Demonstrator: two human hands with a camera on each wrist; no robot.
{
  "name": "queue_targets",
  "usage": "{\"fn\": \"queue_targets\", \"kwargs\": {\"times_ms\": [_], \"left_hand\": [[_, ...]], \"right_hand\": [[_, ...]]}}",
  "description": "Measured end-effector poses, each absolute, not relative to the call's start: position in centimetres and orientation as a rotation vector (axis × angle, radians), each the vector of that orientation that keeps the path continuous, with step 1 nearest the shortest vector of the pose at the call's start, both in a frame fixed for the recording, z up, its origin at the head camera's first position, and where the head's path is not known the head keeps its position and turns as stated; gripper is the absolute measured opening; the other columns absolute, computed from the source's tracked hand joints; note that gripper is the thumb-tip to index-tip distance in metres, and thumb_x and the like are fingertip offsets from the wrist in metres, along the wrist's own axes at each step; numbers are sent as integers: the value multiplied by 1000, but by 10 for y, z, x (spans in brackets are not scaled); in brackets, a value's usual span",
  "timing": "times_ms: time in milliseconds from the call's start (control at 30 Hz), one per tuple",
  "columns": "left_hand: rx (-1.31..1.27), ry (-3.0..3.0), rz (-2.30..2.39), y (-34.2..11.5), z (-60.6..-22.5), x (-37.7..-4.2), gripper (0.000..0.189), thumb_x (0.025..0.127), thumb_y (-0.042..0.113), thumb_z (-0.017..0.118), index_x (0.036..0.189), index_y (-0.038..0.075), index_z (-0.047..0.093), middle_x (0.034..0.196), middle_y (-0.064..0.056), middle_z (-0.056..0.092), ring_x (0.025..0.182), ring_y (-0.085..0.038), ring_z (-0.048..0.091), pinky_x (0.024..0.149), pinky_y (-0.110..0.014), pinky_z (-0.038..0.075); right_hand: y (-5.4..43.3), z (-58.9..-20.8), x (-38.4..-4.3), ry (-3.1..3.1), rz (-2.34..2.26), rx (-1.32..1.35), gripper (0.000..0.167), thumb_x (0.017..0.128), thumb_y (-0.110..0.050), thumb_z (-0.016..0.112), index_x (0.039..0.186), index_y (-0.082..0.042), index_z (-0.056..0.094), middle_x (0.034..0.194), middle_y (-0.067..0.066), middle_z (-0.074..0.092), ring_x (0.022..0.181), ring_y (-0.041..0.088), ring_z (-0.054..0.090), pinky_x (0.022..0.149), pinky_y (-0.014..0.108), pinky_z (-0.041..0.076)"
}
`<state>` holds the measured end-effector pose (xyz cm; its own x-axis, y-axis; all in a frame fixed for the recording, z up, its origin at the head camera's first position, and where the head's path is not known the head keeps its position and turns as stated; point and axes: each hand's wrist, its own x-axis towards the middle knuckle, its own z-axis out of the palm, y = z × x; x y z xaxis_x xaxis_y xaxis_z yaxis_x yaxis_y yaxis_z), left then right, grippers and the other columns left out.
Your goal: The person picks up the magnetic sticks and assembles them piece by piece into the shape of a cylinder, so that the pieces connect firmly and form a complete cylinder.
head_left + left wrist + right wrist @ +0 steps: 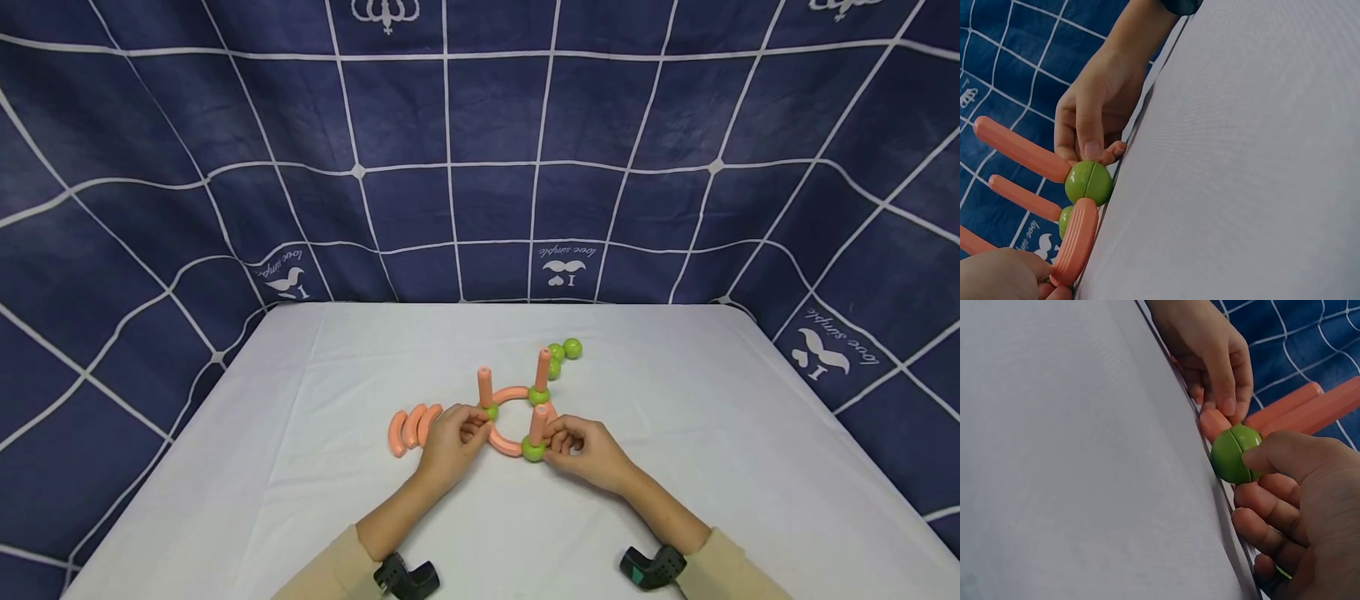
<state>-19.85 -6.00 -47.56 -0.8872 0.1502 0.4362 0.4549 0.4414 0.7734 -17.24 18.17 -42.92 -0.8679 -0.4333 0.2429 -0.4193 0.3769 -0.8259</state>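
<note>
A ring of curved orange pieces joined by green balls lies on the table, with three straight orange rods standing up from the balls. My left hand point(452, 446) pinches the left end of the front curved orange piece point(506, 446), beside the left green ball point(491, 412). Thumb and fingers of my right hand point(590, 452) hold the front green ball point(533, 451), which carries an upright rod point(537, 425). In the left wrist view the curved piece point(1077, 240) runs from that ball to the left fingertips. Another rod point(543, 371) rises from the back ball point(538, 396).
Several loose curved orange pieces point(397, 433) lie left of my left hand. Behind the ring, loose green balls point(572, 348) sit grouped on the white-covered table point(345, 358). A dark blue curtain with white lines point(495, 200) hangs around the table's far side.
</note>
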Motion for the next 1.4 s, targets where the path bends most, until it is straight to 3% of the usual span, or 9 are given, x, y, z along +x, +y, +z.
{"fn": "queue_targets", "kwargs": {"times_ms": [400,867,967,1167,1400], "left_hand": [[-557,-2402,-1344,-61,-476,-199,18,85,1,70,102,5,72,99,-3,67,85,-16,65,67,-25,52],[-568,-2518,-1307,-61,-472,-197,31,87,7,65,118,5,69,110,-1,63,95,-14,59,74,-25,50],[-586,-2531,-1260,-61,-471,-196,33,87,8,65,119,3,67,113,-4,61,98,-18,59,77,-29,50],[-632,-2575,-1225,-61,-469,-193,40,84,9,65,123,0,63,119,-12,57,114,-29,55,94,-45,46],[-663,-2552,-1207,-59,-467,-191,37,83,11,67,119,3,67,120,-10,57,112,-29,51,94,-45,44]], "right_hand": [[177,-431,-170,2588,-1597,-799,15,82,7,70,97,3,66,76,6,61,68,10,53,61,24,46],[173,-428,-167,2532,-1608,-783,16,86,7,65,102,7,65,78,7,61,69,10,53,63,24,47],[171,-428,-166,2517,-1602,-808,18,86,7,65,104,7,65,79,7,63,71,10,55,65,25,48],[169,-428,-165,2507,-1591,-827,21,86,6,65,107,9,64,80,8,64,73,10,56,67,25,49],[169,-429,-164,2509,-1590,-816,21,86,6,65,107,9,64,81,7,63,73,10,56,66,24,48]]}}
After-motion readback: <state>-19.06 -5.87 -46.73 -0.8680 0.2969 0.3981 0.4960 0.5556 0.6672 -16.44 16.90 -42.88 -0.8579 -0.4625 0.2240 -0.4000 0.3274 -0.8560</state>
